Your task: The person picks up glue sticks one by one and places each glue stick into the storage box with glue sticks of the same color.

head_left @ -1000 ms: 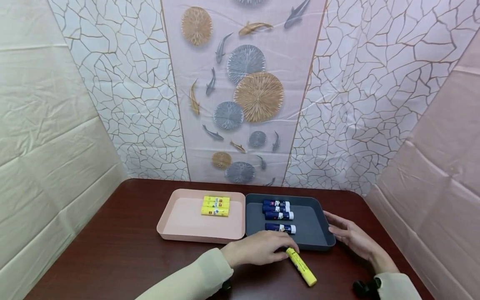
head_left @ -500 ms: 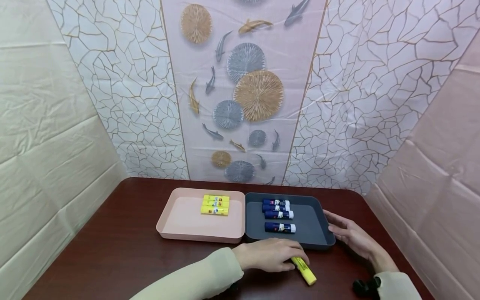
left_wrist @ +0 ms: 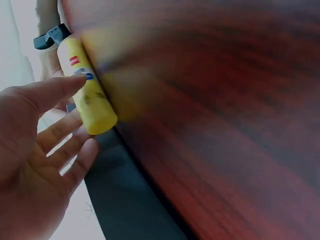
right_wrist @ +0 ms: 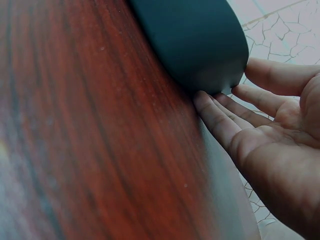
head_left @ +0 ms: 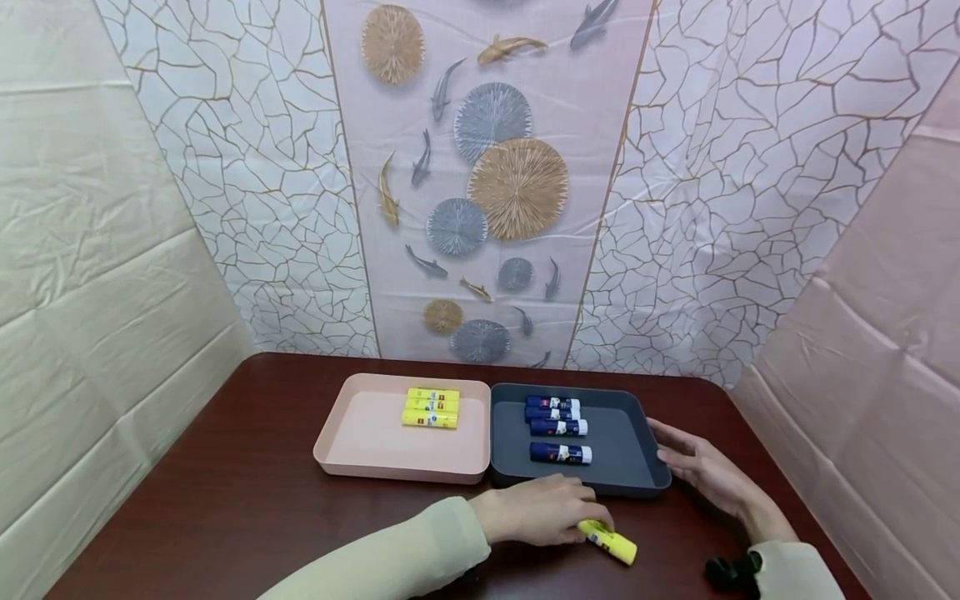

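Note:
In front of the dark grey tray, my left hand pinches a yellow glue stick, which lies slanted at the table's near side. The left wrist view shows the thumb across this glue stick, with the fingers on its far side. My right hand touches the grey tray's right side near its front corner. Its fingers look fairly straight against the tray wall in the right wrist view. Several blue glue sticks with white ends lie inside the grey tray.
A pink tray adjoins the grey one on the left and holds 3 yellow glue sticks in a row. Both trays stand on a dark red-brown table. Patterned cloth hangs behind it, and pale cloth walls flank both sides.
My left hand has moved right and slightly nearer along the yellow glue stick, which has turned to a flatter slant. The right hand stays at the grey tray.

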{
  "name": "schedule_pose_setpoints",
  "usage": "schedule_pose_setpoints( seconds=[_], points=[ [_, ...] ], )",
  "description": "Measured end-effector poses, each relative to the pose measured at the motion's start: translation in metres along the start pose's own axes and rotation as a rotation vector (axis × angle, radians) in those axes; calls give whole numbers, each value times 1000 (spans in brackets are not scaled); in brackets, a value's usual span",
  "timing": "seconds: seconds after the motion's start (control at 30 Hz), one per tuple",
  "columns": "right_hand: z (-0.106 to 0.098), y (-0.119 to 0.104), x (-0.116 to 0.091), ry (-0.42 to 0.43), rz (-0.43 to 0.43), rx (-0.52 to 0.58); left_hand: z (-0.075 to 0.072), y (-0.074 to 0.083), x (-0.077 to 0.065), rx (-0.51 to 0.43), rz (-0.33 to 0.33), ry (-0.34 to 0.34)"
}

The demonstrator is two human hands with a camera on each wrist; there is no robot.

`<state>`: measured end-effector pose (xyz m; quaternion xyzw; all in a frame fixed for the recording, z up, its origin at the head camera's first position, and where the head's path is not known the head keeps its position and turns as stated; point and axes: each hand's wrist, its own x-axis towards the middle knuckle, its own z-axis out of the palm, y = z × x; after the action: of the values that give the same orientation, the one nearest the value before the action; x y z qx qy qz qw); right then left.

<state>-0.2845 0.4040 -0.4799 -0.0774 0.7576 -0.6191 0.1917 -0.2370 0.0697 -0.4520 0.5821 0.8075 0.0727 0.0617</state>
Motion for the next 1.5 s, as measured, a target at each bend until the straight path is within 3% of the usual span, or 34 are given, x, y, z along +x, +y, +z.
schedule_pose_setpoints(
  seconds=[0.27,0.4,0.97,1.17,1.37,1.5],
  points=[
    [0,-1,-1,-8,-13,8,7,2,2,-29,-33,40],
    [1,-1,-1,-4,-12,18,9,4,2,-80,-72,26],
    [2,-1,-1,21,13,17,3,0,0,-125,-84,7],
    [2,-2,0,32,20,21,-8,-4,-13,-136,-100,68],
    [1,-2,1,29,24,27,-14,-19,-35,-234,-126,150],
    [1,-1,0,27,24,40,-23,-29,-51,-235,-151,195]
  ],
)
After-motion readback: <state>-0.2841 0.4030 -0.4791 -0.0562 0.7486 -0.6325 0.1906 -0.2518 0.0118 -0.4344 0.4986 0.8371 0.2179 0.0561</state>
